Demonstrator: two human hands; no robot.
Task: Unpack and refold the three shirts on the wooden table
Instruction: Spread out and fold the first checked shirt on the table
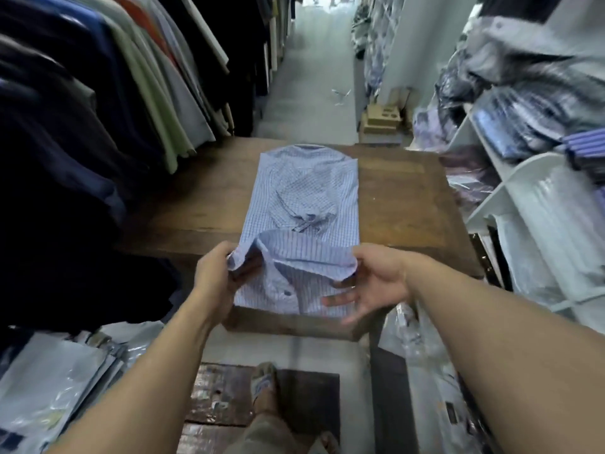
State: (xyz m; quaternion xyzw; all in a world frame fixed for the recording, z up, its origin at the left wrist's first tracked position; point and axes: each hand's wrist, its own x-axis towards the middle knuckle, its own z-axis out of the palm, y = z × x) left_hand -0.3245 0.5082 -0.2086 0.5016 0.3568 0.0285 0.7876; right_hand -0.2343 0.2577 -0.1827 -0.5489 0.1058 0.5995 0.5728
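Note:
A light blue checked shirt [304, 191] lies lengthwise on the wooden table [402, 204], face down, its sleeves folded across the back and its collar at the far end. The near hem part is lifted and curled over. My left hand [214, 273] pinches the shirt's near left corner. My right hand [370, 280] holds the near right corner with the thumb on top and the fingers spread beneath the cloth. Only this one shirt is on the table.
A rack of hanging clothes [98, 93] crowds the left side. White shelves [510, 178] with bagged shirts stand at the right. Plastic bags [55, 381] lie on the floor at both sides. An aisle [311, 77] runs beyond the table, with cardboard boxes [381, 121].

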